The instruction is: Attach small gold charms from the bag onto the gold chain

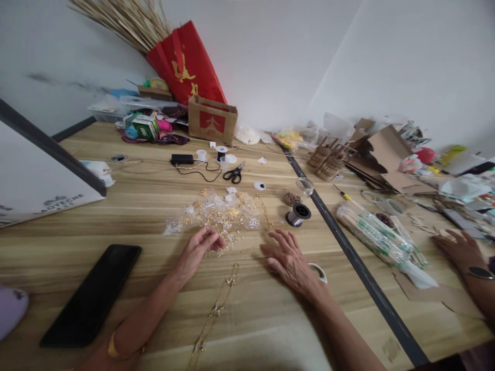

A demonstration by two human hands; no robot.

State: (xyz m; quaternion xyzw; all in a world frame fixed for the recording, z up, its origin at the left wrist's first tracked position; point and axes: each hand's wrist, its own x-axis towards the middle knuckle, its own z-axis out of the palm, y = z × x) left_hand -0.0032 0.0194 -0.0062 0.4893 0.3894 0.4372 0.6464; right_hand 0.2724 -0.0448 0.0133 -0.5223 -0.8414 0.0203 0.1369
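My left hand (198, 252) rests on the wooden table (270, 319) with its fingers curled together at the near edge of a heap of small gold and silver jewellery parts in clear bags (216, 214). What the fingertips pinch is too small to make out. My right hand (289, 260) lies flat, palm down, fingers spread, partly covering a white ring-shaped object (320, 270). A gold chain (214, 312) runs toward me between my forearms. A shorter gold chain (265, 210) lies beyond the right hand.
A black phone (93, 293) lies at left. A wire spool (297, 214), bead dish (293, 198), scissors (234, 174) and thread spools sit farther back. Bagged sticks (381, 239) lie right of a black strip (359, 263). Another person's hand with a watch (462, 252) is at far right.
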